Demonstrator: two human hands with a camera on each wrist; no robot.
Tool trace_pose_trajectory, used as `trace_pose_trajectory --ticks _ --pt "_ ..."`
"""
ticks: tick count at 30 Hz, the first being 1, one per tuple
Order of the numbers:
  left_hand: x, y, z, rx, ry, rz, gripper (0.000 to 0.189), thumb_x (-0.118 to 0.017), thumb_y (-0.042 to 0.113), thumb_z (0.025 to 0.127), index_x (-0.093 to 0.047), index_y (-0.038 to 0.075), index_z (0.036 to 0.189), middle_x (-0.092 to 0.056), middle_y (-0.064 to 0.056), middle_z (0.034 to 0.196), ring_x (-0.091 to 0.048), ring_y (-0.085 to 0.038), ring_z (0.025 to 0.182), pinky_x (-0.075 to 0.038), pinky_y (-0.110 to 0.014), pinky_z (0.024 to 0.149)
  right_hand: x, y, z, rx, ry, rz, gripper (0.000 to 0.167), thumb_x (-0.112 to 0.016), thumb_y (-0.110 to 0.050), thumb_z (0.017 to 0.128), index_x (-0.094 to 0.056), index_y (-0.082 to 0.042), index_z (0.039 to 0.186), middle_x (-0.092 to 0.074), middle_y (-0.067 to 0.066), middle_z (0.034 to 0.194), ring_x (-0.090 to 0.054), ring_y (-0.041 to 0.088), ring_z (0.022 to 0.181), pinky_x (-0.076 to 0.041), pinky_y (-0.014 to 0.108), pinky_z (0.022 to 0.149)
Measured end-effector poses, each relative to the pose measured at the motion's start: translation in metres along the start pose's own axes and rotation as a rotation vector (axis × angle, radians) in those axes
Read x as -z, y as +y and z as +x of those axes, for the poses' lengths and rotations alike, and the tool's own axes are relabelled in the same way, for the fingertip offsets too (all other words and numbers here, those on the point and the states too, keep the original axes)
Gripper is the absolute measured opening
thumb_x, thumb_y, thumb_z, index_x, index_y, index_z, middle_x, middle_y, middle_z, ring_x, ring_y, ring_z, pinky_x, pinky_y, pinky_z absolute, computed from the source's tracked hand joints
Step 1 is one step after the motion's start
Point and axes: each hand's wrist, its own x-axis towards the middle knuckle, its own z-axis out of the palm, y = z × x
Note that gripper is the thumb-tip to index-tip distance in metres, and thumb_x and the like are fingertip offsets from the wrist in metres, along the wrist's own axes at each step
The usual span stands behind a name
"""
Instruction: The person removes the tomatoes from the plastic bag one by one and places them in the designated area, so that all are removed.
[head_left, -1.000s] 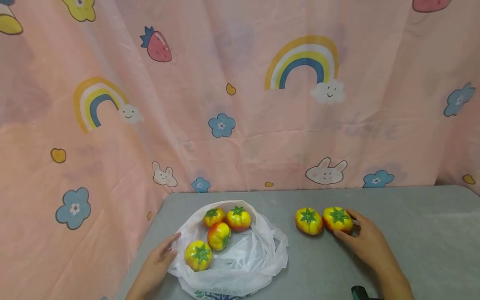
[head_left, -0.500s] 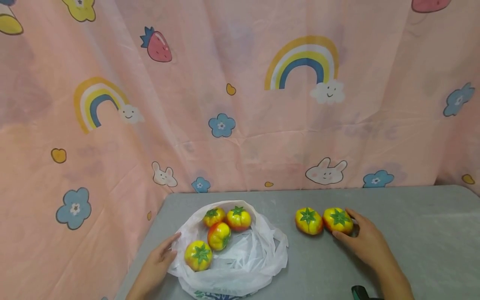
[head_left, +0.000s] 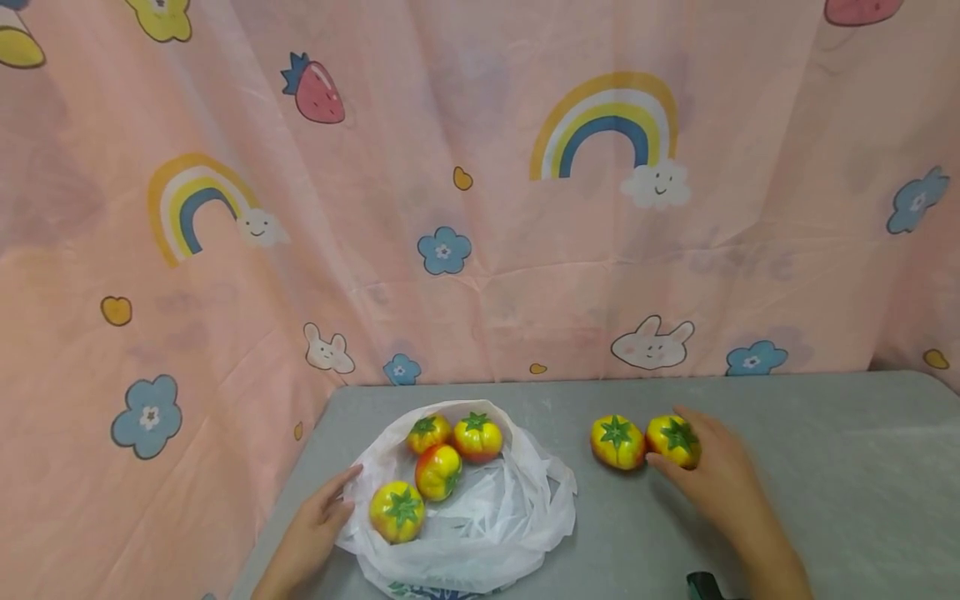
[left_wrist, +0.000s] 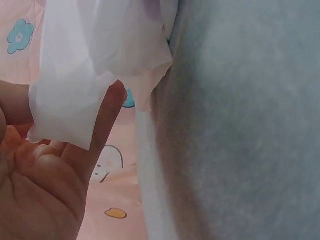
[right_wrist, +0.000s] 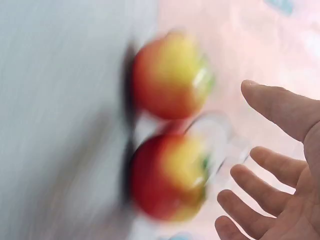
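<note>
A white plastic bag lies spread with its mouth up on the grey table, several yellow-and-red tomatoes with green star-shaped tops inside it. My left hand touches the bag's left side, thumb and index finger apart; in the left wrist view a flap of the bag hides part of the fingers. To the right of the bag, two more tomatoes sit side by side. My right hand reaches over the right-hand tomato; the right wrist view shows spread fingers with a gap to both fruits.
The grey table extends to the right, its far edge against a pink patterned curtain. A small black object shows beside my right forearm at the bottom edge.
My right hand has shifted left and slightly up, now covering part of the right-hand tomato. Left hand, bag and tomatoes look unmoved.
</note>
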Motion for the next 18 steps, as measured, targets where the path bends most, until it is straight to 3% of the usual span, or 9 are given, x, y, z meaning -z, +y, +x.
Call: trace_pose_trajectory --ticks 3,6,13,18 --pt "0.0 0.0 0.001 -0.003 -0.002 -0.004 0.051 -0.051 0.006 0.099 -0.046 0.019 0.149 -0.04 -0.015 0.158 -0.04 -0.041 0.143 -0.042 -0.057 0.111 -0.006 -0.032 -0.008 0.103 0.056 -0.001 0.078 -0.076 -0.038 0.085 -0.043 0.0 0.145 -0.044 0.03 0.145 -0.04 0.051 0.129 -0.032 0.072 0.108" --pt "-0.001 0.0 0.001 -0.011 0.0 -0.005 0.051 -0.052 0.006 0.099 -0.047 0.019 0.149 -0.04 -0.014 0.158 -0.041 -0.04 0.143 -0.041 -0.057 0.111 -0.013 -0.063 -0.012 0.183 0.059 0.023 0.07 -0.078 -0.033 0.084 -0.049 -0.006 0.143 -0.051 0.023 0.142 -0.046 0.045 0.13 -0.037 0.068 0.108" --pt "-0.004 0.0 0.001 -0.05 0.01 -0.013 0.051 -0.051 0.004 0.099 -0.047 0.016 0.148 -0.042 -0.016 0.156 -0.044 -0.04 0.141 -0.042 -0.055 0.111 -0.036 -0.122 0.0 0.265 -0.102 0.165 0.064 -0.078 -0.03 0.085 -0.053 -0.018 0.143 -0.057 0.01 0.142 -0.057 0.031 0.125 -0.049 0.058 0.103" --pt "-0.002 -0.001 -0.001 -0.06 0.013 -0.016 0.051 -0.051 0.003 0.099 -0.047 0.015 0.148 -0.043 -0.014 0.156 -0.044 -0.04 0.141 -0.042 -0.054 0.112 -0.062 -0.148 0.017 0.364 -0.195 0.226 0.056 -0.078 -0.027 0.086 -0.058 -0.018 0.138 -0.061 0.005 0.138 -0.062 0.027 0.12 -0.054 0.051 0.099"
